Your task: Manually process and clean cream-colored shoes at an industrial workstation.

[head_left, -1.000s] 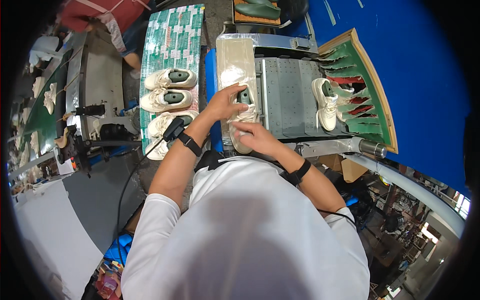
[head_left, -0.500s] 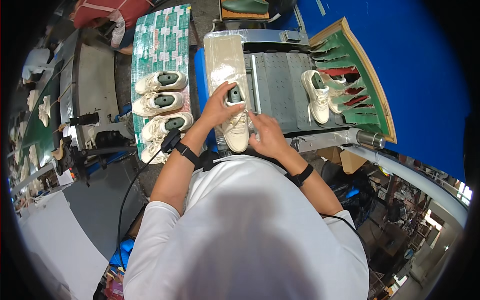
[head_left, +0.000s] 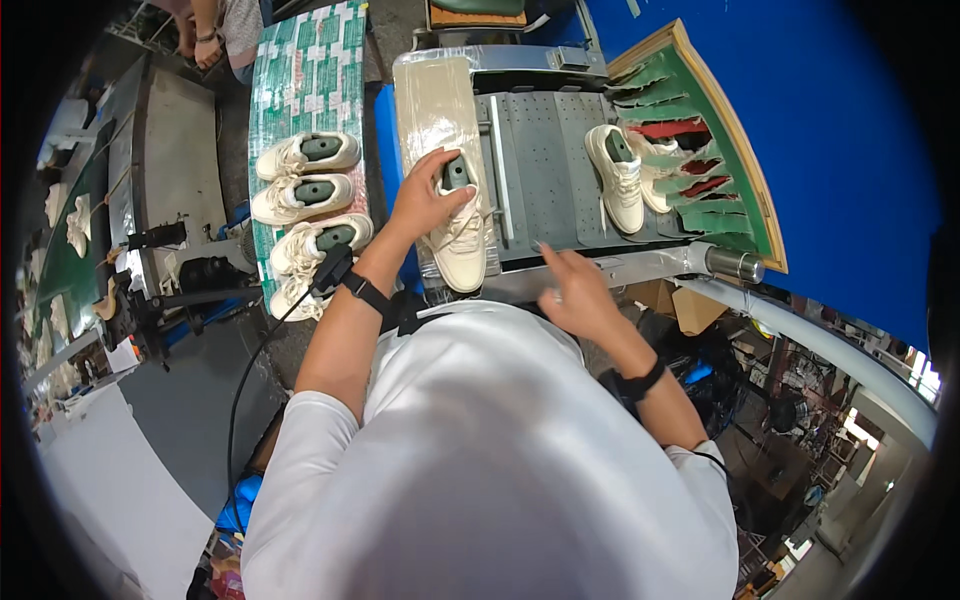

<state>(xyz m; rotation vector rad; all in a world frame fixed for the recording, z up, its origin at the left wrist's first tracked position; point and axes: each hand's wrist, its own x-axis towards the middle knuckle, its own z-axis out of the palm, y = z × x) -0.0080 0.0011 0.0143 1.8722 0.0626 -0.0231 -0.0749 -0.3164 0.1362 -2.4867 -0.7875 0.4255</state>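
A cream lace-up sneaker with a dark green last inside stands toe toward me on a plastic-wrapped board. My left hand grips it round the collar, thumb and fingers either side of the last's top. To the right of the sneaker, apart from it, my right hand is in the air over the near edge of the conveyor. Its fingers are partly curled with the forefinger pointing forward. Something small and pale shows at the fingertip, too blurred to name. The sneaker's laces lie loosely over its tongue.
Several similar sneakers line a green-and-white bench at left. Another sneaker sits on the grey conveyor, near a wooden-framed opening with torn green strips. A metal roller end juts out at right. Another person's hand shows at top left.
My right hand has moved right and slightly down, away from the sneaker's laces. My left hand keeps its grip on the sneaker. The whole view has shifted slightly.
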